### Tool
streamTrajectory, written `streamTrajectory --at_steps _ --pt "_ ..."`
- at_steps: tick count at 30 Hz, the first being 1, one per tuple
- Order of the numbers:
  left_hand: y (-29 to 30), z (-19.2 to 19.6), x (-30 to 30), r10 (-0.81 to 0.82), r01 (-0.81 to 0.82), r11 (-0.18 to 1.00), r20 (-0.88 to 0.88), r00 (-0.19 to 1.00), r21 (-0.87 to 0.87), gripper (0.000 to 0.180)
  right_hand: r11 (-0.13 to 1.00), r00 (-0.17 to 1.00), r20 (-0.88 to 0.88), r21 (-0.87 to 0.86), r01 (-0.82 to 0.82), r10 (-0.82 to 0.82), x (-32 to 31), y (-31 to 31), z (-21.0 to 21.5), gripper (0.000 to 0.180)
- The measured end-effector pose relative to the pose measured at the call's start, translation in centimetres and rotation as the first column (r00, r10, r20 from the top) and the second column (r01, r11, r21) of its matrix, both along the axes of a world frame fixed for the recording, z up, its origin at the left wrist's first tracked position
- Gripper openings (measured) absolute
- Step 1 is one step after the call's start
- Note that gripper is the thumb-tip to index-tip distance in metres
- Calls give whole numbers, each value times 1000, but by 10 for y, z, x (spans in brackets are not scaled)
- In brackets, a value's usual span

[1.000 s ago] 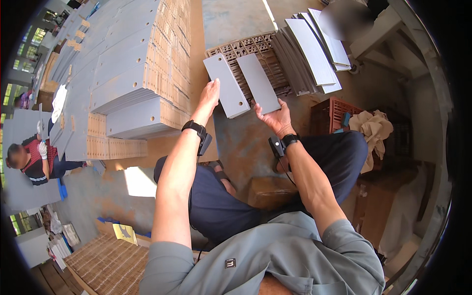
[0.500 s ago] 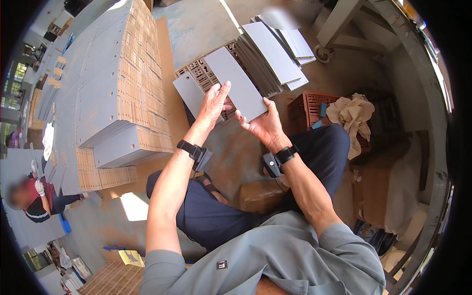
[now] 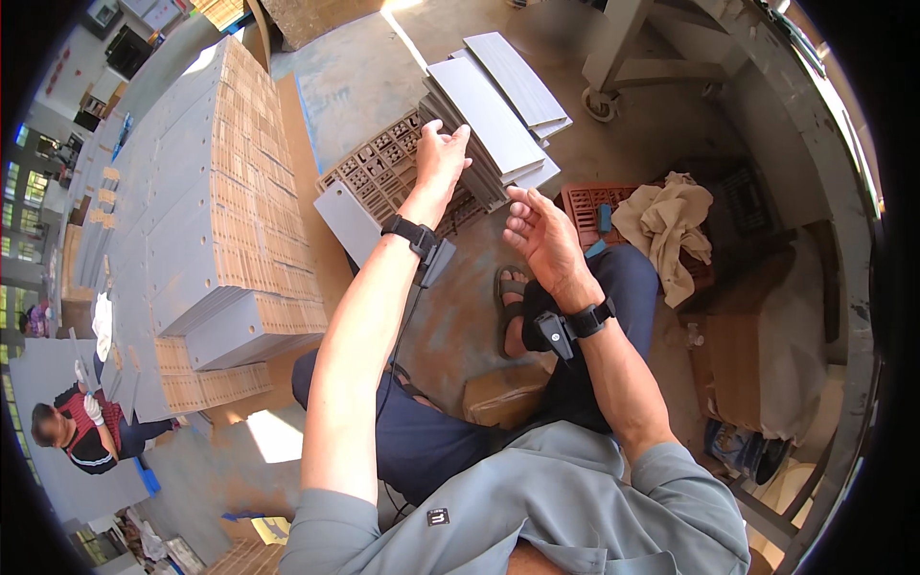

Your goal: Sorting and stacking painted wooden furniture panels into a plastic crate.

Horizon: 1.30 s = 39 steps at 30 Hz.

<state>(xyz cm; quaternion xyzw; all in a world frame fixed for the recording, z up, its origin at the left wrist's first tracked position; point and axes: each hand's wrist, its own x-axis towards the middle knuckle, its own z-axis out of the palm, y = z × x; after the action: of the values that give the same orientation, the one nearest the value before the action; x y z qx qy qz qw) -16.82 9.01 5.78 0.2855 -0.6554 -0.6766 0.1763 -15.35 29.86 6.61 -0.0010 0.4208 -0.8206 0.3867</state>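
Over a brown plastic crate [image 3: 376, 165], my left hand [image 3: 441, 165] is open, its fingers held out beside the row of grey panels [image 3: 491, 110]. The panels stand on edge, packed together and leaning, at the crate's right side. Near their front end my right hand [image 3: 548, 235] is open, palm turned toward them, holding nothing. Whether either hand's fingertips touch the panels I cannot tell. A single grey board [image 3: 347, 222] with a hole near its corner leans at the crate's near left.
To the left rises a tall stack of grey boards [image 3: 182, 192] with brown drilled edges. A red crate [image 3: 583, 206] with a beige cloth [image 3: 671, 225] stands at right. A carton [image 3: 503, 391] lies between my legs. Another person [image 3: 81, 426] works at far left.
The grey panel that both hands held has left them and now appears among the standing panels. My hands have moved apart, the left up toward the row and the right to the right.
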Motion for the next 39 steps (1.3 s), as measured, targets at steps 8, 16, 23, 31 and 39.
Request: streamTrajectory --at_steps 8,16,23,31,39 --pt "3 -36 2 178 -125 917 108 978 -380 92 702 208 -957 290 650 203 -134 -40 59 51" --pt "58 -44 -29 197 -187 973 68 978 -132 88 529 379 -609 793 303 697 -268 -88 -3 80" --pt "56 -55 -33 222 -239 962 -134 966 -129 79 645 189 -683 730 227 706 -254 -95 -15 68" --pt "57 -46 -38 186 -133 940 146 972 -315 89 665 180 -719 692 282 671 -264 -93 -26 61" --pt "24 -27 -6 -21 133 897 258 966 -423 100 606 -9 -807 436 665 591 -242 -105 -3 53"
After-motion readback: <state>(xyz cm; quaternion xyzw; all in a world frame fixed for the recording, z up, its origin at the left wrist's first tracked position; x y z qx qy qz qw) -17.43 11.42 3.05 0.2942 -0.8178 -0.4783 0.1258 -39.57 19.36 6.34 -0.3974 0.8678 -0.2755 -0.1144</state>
